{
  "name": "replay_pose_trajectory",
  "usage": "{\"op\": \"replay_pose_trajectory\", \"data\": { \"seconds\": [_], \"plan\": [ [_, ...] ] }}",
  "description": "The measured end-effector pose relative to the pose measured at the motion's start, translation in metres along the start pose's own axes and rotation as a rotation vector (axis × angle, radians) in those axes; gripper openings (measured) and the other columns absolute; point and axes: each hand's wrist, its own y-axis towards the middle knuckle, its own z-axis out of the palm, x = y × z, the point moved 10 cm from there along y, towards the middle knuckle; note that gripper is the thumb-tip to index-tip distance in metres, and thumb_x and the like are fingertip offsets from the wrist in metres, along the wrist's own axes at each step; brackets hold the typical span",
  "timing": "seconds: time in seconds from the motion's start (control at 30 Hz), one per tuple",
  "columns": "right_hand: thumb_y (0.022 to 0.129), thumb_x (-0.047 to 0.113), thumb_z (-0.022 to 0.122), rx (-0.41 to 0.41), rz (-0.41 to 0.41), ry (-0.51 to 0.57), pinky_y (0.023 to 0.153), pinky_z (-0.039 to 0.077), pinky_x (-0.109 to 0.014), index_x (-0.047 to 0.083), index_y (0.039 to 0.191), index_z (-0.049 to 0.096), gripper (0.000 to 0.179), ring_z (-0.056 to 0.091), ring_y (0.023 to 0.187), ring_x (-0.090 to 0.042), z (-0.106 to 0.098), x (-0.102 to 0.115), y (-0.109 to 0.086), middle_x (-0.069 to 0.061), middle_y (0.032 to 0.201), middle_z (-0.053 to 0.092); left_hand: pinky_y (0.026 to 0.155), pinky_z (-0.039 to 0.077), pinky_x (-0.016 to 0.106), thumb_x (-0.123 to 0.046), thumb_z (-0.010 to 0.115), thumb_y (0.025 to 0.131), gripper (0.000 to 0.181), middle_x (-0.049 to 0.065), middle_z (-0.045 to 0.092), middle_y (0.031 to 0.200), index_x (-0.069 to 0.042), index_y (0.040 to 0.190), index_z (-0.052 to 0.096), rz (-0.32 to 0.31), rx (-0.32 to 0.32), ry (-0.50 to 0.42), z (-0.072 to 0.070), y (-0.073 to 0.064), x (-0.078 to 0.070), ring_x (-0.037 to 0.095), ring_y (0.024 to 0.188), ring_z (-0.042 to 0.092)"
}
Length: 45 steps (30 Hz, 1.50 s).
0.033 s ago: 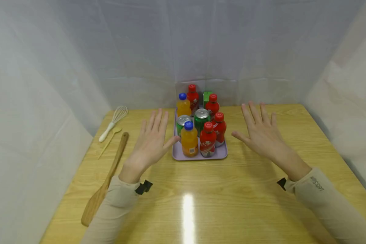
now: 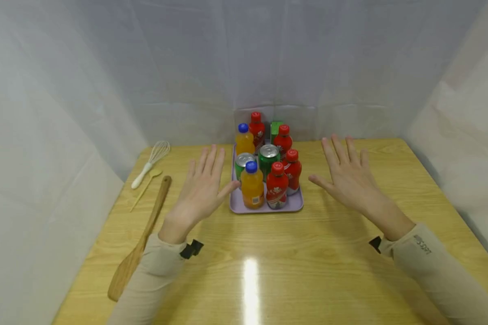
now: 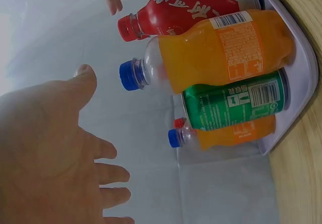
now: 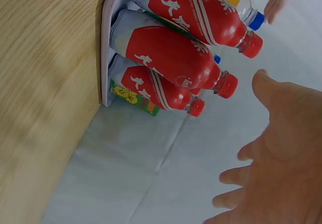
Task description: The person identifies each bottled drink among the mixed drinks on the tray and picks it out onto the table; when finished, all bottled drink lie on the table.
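Observation:
A lilac tray (image 2: 237, 209) at the back of the table carries upright drinks. Two orange drink bottles (image 2: 252, 192) with blue caps stand on its left side, and several red bottles (image 2: 277, 189) with red caps on its right and at the back. Between them are two green cans (image 2: 269, 162); a green carton (image 2: 275, 128) is partly hidden behind. My left hand (image 2: 201, 187) hovers left of the tray, fingers straight, thumb toward the front orange bottle. To the right, my right hand (image 2: 349, 183) is spread with its thumb pointing at the tray. Neither hand holds anything.
Along the table's left side lie a white-handled whisk (image 2: 148, 166), a small yellow spoon (image 2: 146, 189) and a long wooden spatula (image 2: 140, 243), partly under my left sleeve. Pale sheeting (image 2: 187, 81) hangs behind the table and on both sides.

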Motion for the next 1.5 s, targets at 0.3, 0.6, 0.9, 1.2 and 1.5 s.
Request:
{"op": "replay_pose_trajectory", "data": {
  "seconds": [0.3, 0.6, 0.9, 1.2, 1.5],
  "plan": [
    [0.102, 0.041, 0.069, 0.016, -0.061, 0.247, 0.117, 0.042, -0.073, 0.022, 0.171, 0.004, 0.096, 0.034, 0.154, -0.049, 0.023, 0.004, 0.029, -0.025, 0.172, 0.025, 0.136, 0.018, 0.056, -0.056, 0.036, 0.111, 0.081, 0.017, 0.013, 0.177, -0.007, 0.17, 0.009, -0.035, -0.089, -0.314, -0.006, 0.032, 0.021, 0.038, 0.164, 0.017],
    [0.098, 0.046, 0.073, 0.076, -0.059, 0.332, 0.118, 0.041, -0.073, 0.029, 0.171, 0.009, 0.099, 0.039, 0.151, -0.048, 0.061, -0.001, 0.048, -0.023, 0.171, 0.03, 0.131, 0.031, 0.058, -0.045, 0.044, 0.111, 0.076, 0.024, 0.03, 0.171, -0.007, 0.169, 0.012, -0.264, -0.022, -0.549, 0.054, 0.072, 0.078, 0.042, 0.156, 0.035],
    [0.097, 0.042, 0.076, 0.036, -0.077, 0.392, 0.12, 0.04, -0.071, 0.025, 0.167, 0.032, 0.084, 0.042, 0.151, -0.046, 0.061, -0.001, 0.051, -0.02, 0.167, 0.039, 0.105, 0.06, 0.051, -0.029, 0.05, 0.11, 0.07, 0.03, 0.052, 0.154, -0.008, 0.169, 0.018, -0.333, 0.043, -0.618, 0.087, 0.089, 0.089, 0.04, 0.115, 0.069],
    [0.096, 0.035, 0.079, 0.004, -0.128, 0.454, 0.124, 0.042, -0.062, 0.016, 0.16, 0.046, 0.074, 0.05, 0.147, -0.041, 0.06, 0.008, 0.051, -0.016, 0.159, 0.053, 0.063, 0.06, 0.029, -0.019, 0.054, 0.108, 0.067, 0.026, 0.056, 0.149, -0.006, 0.167, 0.024, -0.397, 0.141, -0.75, 0.11, 0.093, 0.086, 0.014, 0.064, 0.058],
    [0.094, 0.02, 0.081, 0.02, -0.091, 0.637, 0.112, 0.053, -0.063, 0.007, 0.153, 0.053, 0.067, 0.06, 0.135, -0.044, 0.063, 0.008, 0.052, -0.02, 0.153, 0.059, 0.063, 0.059, 0.023, 0.002, 0.052, 0.099, 0.057, 0.023, 0.062, 0.142, -0.003, 0.156, 0.048, -0.427, 0.184, -0.789, 0.122, 0.095, 0.084, 0.02, 0.083, 0.062]
  ]
}}
